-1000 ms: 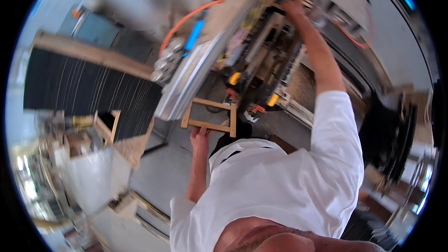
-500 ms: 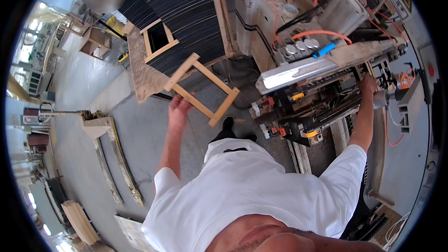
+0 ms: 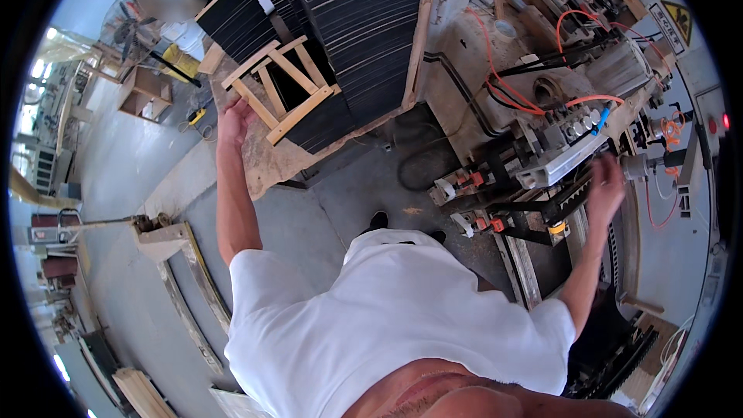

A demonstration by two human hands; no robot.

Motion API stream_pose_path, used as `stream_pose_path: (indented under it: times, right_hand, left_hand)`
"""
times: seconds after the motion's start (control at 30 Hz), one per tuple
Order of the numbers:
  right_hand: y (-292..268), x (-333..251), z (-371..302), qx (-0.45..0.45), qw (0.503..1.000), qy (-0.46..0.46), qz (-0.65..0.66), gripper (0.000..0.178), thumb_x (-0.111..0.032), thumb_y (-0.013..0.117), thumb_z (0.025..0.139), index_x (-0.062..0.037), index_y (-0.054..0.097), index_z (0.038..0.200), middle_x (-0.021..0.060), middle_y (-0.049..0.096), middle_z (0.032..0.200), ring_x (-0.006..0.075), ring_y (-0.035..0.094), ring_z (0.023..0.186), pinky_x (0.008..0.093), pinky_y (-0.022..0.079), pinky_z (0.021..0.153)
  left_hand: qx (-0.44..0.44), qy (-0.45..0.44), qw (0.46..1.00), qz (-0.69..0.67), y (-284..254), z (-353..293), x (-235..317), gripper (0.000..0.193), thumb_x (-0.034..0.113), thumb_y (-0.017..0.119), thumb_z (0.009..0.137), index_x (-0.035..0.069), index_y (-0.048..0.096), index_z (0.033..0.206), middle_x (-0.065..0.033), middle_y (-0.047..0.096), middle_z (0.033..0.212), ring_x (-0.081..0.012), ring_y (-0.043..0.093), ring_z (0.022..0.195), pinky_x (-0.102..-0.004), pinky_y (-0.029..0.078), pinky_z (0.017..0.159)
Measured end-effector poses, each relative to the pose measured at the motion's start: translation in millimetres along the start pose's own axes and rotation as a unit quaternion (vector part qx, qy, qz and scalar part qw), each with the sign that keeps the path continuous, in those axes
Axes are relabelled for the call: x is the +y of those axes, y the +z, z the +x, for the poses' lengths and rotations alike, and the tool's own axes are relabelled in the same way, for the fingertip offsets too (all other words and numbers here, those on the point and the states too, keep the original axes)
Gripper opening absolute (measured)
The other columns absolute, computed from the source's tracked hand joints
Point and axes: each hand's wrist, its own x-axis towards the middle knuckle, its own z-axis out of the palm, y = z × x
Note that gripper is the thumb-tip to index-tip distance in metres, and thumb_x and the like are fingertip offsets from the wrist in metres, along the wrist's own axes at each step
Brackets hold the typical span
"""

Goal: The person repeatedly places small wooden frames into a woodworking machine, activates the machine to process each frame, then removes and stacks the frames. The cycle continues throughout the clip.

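Observation:
My left hand point(image 3: 236, 121) is closed on the near left corner of a light wooden frame point(image 3: 294, 118). The frame rests on or just above another wooden frame point(image 3: 310, 62), over dark striped panels; I cannot tell whether they touch. My right hand point(image 3: 606, 188) is beside the metal clamping machine point(image 3: 553, 166) on the right. Slightly smeared, its fingers look stretched and loose, and nothing shows in them.
A worn board table point(image 3: 267, 174) supports the frames, beside tall stacks of dark panels point(image 3: 364, 23). Another person point(image 3: 186, 33) stands beyond. A pallet jack point(image 3: 182, 251) is on the floor at left. Orange air hoses point(image 3: 495, 54) run over the machine.
My left hand has carried the wooden frame left and away from me, onto or over the other frame. My right hand has come back from the machine's bar. My view has turned left.

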Motion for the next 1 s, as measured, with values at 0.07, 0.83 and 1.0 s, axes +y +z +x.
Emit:
stream_pose_path:
  times: [0.07, 0.83, 1.0]
  right_hand:
    - [23, -46, -60, -0.112, 0.988, 0.039, 0.097, 0.031, -0.003, 0.069, 0.082, 0.0004, 0.063, 0.112, 0.0132, 0.067, 0.100, 0.0203, 0.064, 0.090, 0.0334, 0.051, 0.080]
    - [86, -47, -255, -0.326, 0.936, 0.116, 0.067, 0.038, -0.016, 0.070, 0.080, -0.0047, 0.061, 0.115, 0.0173, 0.067, 0.097, 0.0340, 0.065, 0.089, 0.0432, 0.052, 0.078]
    - [-32, -34, -243, -0.224, 0.971, 0.077, -0.034, 0.036, -0.015, 0.068, 0.080, -0.0044, 0.059, 0.112, 0.0167, 0.063, 0.106, 0.0373, 0.062, 0.093, 0.0444, 0.050, 0.081]
  left_hand:
    - [0.029, -0.009, 0.999, 0.035, 10, 25, -5, 0.031, 0.012, 0.059, 0.092, -0.005, 0.058, 0.117, -0.0122, 0.067, 0.099, -0.0211, 0.067, 0.085, -0.0316, 0.056, 0.073]
    - [-0.072, 0.401, 0.710, 0.574, 127, -38, -59, 0.047, 0.017, 0.071, 0.079, 0.006, 0.055, 0.123, -0.0184, 0.064, 0.104, -0.0395, 0.058, 0.098, -0.0460, 0.047, 0.083]
    - [-0.031, 0.439, 0.696, 0.568, 156, -74, -56, 0.048, 0.017, 0.074, 0.081, -0.005, 0.056, 0.120, -0.0225, 0.062, 0.112, -0.0393, 0.059, 0.102, -0.0448, 0.047, 0.092]
